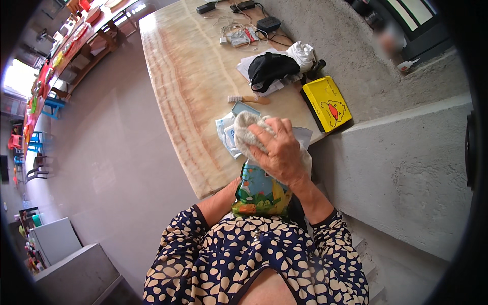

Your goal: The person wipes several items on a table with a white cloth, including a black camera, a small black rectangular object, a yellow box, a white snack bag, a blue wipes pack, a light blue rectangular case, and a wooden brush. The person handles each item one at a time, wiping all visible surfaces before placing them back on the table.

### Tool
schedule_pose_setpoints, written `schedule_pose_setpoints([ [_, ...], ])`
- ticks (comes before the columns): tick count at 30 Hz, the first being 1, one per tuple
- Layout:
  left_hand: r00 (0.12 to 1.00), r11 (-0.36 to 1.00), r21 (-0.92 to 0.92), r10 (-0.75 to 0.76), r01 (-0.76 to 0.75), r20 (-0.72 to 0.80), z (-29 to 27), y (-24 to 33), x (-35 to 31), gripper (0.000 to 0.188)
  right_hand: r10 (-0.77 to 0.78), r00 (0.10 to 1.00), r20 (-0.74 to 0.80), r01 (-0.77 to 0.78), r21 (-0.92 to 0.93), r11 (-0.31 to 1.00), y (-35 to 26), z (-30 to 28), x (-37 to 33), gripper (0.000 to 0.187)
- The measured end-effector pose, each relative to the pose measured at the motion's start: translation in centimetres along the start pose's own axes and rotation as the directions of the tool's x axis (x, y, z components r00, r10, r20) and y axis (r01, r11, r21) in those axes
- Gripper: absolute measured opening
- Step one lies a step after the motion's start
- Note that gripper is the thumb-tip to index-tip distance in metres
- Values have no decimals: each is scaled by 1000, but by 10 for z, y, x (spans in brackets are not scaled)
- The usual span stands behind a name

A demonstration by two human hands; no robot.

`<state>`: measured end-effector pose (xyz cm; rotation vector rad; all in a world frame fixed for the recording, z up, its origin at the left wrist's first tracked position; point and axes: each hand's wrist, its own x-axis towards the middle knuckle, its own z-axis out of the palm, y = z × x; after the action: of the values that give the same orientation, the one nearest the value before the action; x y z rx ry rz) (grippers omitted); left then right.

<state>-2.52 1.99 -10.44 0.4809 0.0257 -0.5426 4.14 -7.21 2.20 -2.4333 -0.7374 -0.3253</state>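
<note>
My right hand [280, 155] is closed on a crumpled off-white cloth [247, 131], above the near end of the marble-patterned table. Just below it, close to my body, is a bag-like thing [259, 185] with a blue and green cartoon print. My left forearm [219, 203] runs behind this printed thing, which hides my left hand and its fingers. Beside the cloth lie a white and blue packet [226, 136] and a small grey-blue flat object [245, 108]. A brush with a wooden handle [249, 99] lies just beyond them.
On the table [178, 76] are a yellow box with a duck picture [334, 104], a black pouch [272, 71], a bundled white cloth [302, 55] and tangled cables with adapters [268, 24]. A concrete ledge [396, 168] borders the right. Blue stools [53, 108] stand far left.
</note>
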Motion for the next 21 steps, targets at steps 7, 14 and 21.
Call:
schedule_pose_setpoints([
  [7,1000,1000,2,-9,9,25,-12,6,-17,44,-45,990,133,34,81,996,-27,5,-52,43],
  [14,976,988,38,-152,148,154,-13,-1,-23,44,-286,905,314,236,188,953,-46,-6,-85,45],
  [21,937,975,153,-198,160,288,-24,-1,-23,44,-359,903,236,299,255,920,-36,-8,-100,44],
])
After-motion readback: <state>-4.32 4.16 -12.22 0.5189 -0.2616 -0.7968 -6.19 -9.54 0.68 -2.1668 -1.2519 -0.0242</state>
